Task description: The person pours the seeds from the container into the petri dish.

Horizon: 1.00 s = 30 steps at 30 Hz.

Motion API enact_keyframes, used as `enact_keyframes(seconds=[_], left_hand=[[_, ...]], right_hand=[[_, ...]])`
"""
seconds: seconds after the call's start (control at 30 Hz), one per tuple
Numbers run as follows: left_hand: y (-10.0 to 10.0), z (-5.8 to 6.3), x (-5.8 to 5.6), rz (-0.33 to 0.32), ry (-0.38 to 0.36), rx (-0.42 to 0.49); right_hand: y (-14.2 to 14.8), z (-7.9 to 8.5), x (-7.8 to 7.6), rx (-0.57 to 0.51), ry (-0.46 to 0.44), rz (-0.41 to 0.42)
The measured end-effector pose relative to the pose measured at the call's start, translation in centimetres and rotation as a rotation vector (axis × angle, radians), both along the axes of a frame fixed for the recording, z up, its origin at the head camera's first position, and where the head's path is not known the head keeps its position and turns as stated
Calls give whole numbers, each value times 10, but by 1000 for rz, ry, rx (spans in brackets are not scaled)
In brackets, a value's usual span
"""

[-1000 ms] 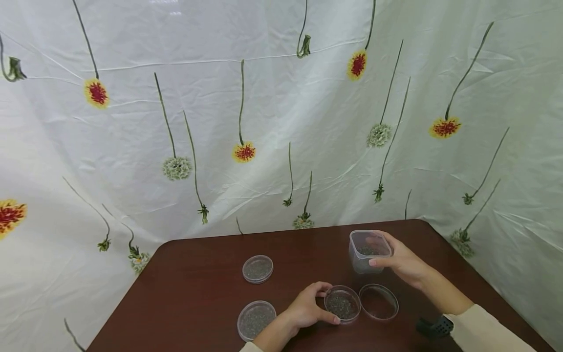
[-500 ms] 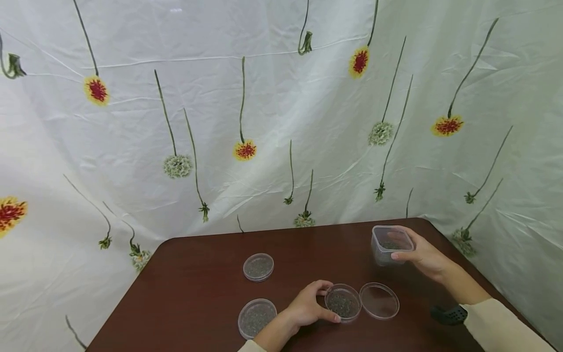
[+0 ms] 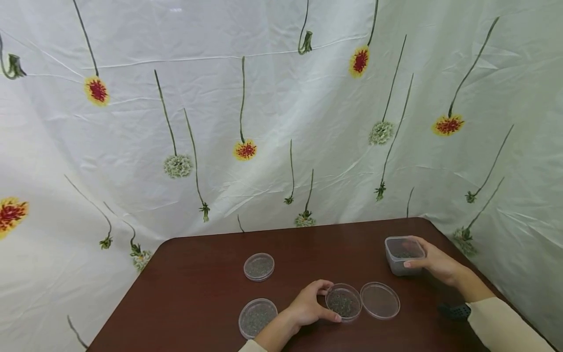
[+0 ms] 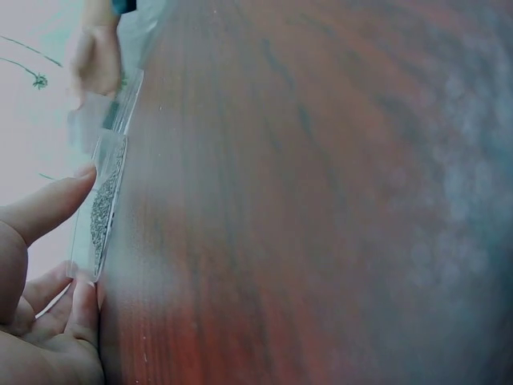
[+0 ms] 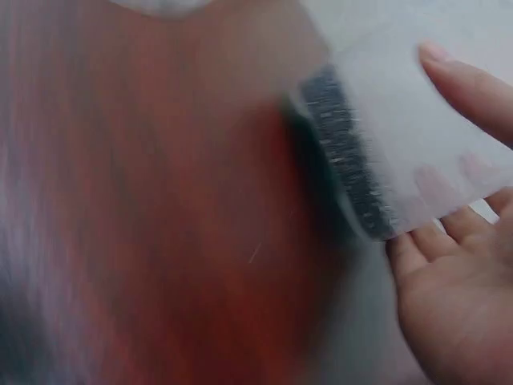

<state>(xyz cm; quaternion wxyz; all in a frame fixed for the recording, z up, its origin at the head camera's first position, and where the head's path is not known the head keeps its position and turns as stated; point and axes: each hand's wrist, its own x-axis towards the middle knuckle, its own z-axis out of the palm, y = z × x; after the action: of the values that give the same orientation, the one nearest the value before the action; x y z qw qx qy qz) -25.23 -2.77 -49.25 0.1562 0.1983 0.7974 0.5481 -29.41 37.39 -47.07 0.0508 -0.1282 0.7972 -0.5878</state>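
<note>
An uncovered clear petri dish (image 3: 343, 302) with dark grey grains in it stands on the table. My left hand (image 3: 308, 305) holds it between thumb and fingers; the left wrist view shows the grains (image 4: 103, 210) through its side wall. At the right, my right hand (image 3: 440, 261) grips a clear square plastic tub (image 3: 403, 266) by its sides. A layer of dark grains (image 5: 345, 148) lies in the tub's bottom. The tub is upright, at or just above the tabletop; I cannot tell if it touches. A round clear lid (image 3: 380, 300) lies right beside the uncovered dish.
Two more petri dishes with grey grains are on the left: a far one (image 3: 258, 267) and a near one (image 3: 257, 318), the near one partly behind my left forearm. The brown table (image 3: 198, 278) ends at a white flowered cloth (image 3: 272, 107) behind and on the right.
My right hand has carried the tub to the right, away from the uncovered dish, and then lowered it. The left hand has stayed on the dish.
</note>
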Motion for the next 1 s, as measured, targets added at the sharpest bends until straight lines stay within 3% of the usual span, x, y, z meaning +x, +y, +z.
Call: enact_keyframes(seconds=[0.2, 0.33, 0.57, 1.0], left_hand=[[1, -1, 0, 1, 4, 6], [1, -2, 0, 2, -1, 4], [1, -3, -2, 0, 9, 14], [-1, -2, -1, 2, -2, -1]], right_hand=[[9, -11, -2, 29, -39, 56], [12, -12, -4, 12, -76, 63], [12, -12, -6, 8, -44, 80], [10, -7, -5, 15, -67, 90]])
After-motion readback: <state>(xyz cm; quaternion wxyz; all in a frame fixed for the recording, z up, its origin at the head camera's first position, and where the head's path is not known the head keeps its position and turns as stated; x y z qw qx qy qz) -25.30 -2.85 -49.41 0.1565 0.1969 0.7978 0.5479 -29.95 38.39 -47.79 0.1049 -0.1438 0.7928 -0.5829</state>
